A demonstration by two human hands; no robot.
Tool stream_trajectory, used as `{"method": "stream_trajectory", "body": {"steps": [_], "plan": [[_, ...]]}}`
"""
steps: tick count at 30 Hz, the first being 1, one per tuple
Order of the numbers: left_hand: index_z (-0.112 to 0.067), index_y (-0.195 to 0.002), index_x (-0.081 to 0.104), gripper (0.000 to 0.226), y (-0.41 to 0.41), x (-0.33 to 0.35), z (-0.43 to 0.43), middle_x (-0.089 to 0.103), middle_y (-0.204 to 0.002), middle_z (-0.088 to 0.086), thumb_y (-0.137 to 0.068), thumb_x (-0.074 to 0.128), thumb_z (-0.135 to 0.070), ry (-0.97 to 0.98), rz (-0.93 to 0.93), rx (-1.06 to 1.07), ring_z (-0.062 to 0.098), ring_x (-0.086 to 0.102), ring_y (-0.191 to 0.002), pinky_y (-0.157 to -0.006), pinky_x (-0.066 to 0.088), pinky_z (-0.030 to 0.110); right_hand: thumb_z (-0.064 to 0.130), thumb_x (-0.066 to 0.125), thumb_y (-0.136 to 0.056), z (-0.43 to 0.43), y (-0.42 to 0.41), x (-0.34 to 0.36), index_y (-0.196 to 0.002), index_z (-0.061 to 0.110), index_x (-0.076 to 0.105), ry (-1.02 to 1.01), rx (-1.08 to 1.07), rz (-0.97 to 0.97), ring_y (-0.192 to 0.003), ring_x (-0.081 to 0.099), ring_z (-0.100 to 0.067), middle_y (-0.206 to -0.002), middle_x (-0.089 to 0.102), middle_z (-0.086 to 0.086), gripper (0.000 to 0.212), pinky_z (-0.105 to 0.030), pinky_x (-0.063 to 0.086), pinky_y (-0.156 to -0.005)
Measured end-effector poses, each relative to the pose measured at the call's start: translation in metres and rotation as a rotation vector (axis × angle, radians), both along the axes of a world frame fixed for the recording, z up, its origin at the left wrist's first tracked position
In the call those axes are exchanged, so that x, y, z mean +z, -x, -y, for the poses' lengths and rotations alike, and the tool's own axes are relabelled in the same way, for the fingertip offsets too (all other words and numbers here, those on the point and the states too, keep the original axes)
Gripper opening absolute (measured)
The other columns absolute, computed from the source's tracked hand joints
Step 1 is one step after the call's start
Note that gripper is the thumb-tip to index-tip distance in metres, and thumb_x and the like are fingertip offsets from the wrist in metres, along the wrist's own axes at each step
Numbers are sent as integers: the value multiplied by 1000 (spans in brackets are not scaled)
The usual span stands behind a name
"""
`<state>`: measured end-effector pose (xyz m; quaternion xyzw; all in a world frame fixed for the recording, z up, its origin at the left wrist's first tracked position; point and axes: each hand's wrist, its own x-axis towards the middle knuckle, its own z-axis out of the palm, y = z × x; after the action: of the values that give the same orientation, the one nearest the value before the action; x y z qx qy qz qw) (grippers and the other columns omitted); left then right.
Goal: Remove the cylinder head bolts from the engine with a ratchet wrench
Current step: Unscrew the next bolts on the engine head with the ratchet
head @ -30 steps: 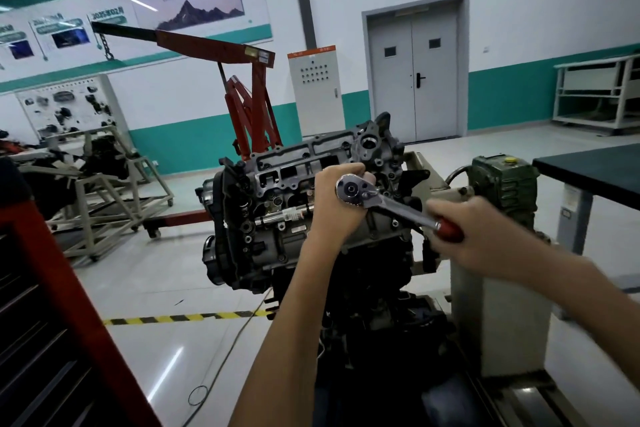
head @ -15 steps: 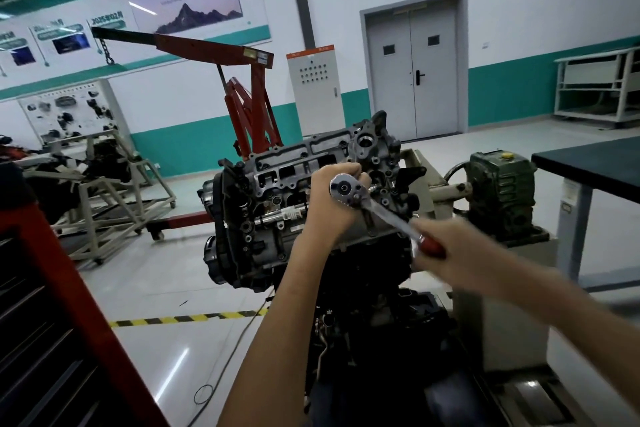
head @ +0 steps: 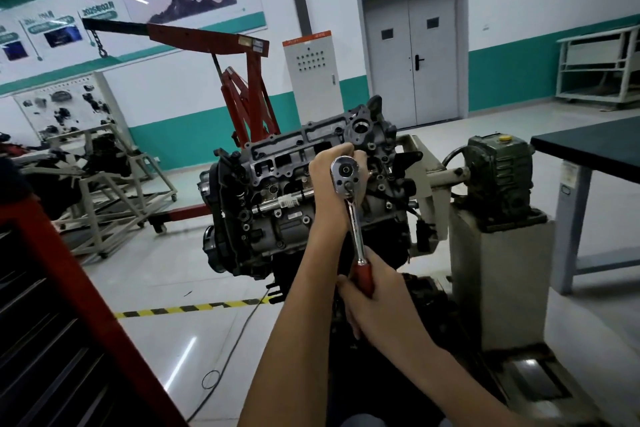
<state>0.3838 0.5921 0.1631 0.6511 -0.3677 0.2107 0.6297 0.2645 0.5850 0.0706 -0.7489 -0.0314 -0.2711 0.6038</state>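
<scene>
Ratchet [head: 356, 225]: at the right end of the engine [head: 277, 191], mid-scene; its head sits against the cylinder head, and the bolt under it is hidden.
Axis: nearly upright in view, chrome head far and up, red grip near and down towards me.
Left hand [head: 332, 180]: my arm reaches up from below, fingers curled round the ratchet head, holding it.
Right hand [head: 377, 302]: wrapped tight round the red grip, forearm coming in from the lower right.
Setting: engine tilted on its stand, left of a green gearbox [head: 498, 173].
</scene>
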Motion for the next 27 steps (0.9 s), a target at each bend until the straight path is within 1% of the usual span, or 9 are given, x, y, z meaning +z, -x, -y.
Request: {"method": "stream_trajectory", "body": {"steps": [2, 5, 9, 12, 15, 19, 22, 25, 27], "plan": [[3, -49, 31, 39, 0, 1, -3, 27, -52, 8, -81, 51, 13, -51, -5, -51, 15, 23, -47, -46, 17, 25, 5, 57, -84, 19, 3, 4, -76, 16, 48, 118, -57, -21, -36, 44, -5, -48, 45, 6, 16, -14, 35, -39], [5, -51, 33, 40, -4, 6, -16, 32, -53, 10, -85, 54, 6, -221, 110, -57, 17, 28, -51, -51, 21, 29, 2, 60, -80, 72, 11, 30, -72, 19, 48, 495, -96, -43, -38, 44, -5, -51, 45, 4, 22, -11, 33, -38], [6, -52, 41, 38, -9, 13, -23, 29, -53, 11, -86, 59, 4, -272, 149, -88, 9, 31, -49, -52, 25, 23, 6, 62, -79, 118, 11, 71, -76, 26, 47, 847, -141, -48, -46, 52, -7, -59, 53, 3, 25, -19, 44, -46], [-3, -50, 35, 41, -8, 7, -20, 30, -51, 6, -85, 55, 3, -234, 134, -86, 15, 28, -49, -51, 22, 28, 5, 62, -79, 101, 9, 54, -76, 20, 50, 741, -187, -59, -44, 50, -5, -56, 51, 4, 20, -17, 44, -47], [-11, -49, 31, 42, -4, 4, -9, 30, -50, 4, -81, 54, 2, -127, 29, -58, 15, 26, -49, -51, 18, 29, 5, 62, -82, 45, 12, 17, -78, 19, 47, 308, -166, -48, -41, 47, 0, -52, 47, 6, 21, -8, 35, -41], [-12, -52, 30, 44, 1, 3, -4, 26, -51, 3, -83, 56, 4, -66, 69, 63, 12, 23, -50, -51, 19, 28, 5, 58, -83, -15, -1, -3, -77, 15, 49, -16, -116, 9, -41, 44, -7, -49, 44, 7, 15, -20, 39, -43], [-2, -51, 32, 41, 0, 1, -10, 27, -52, 4, -84, 55, 6, -85, 62, 8, 11, 24, -50, -49, 20, 26, 2, 56, -83, 2, 1, 2, -80, 11, 49, 95, -94, -9, -37, 42, -4, -50, 43, 6, 11, -15, 36, -41], [-1, -51, 31, 41, -4, 6, -17, 28, -53, 5, -84, 55, 7, -198, 73, -62, 13, 25, -51, -50, 21, 26, 1, 59, -80, 61, 9, 24, -77, 12, 50, 486, -113, -36, -41, 43, -5, -50, 43, 7, 15, -12, 33, -43], [-11, -49, 30, 48, -8, 10, -21, 28, -51, 0, -84, 56, 9, -299, 113, -104, 10, 25, -50, -50, 23, 22, 2, 59, -81, 102, 9, 52, -80, 11, 51, 748, -97, -78, -43, 48, -4, -56, 51, 4, 12, -17, 43, -46]]}}
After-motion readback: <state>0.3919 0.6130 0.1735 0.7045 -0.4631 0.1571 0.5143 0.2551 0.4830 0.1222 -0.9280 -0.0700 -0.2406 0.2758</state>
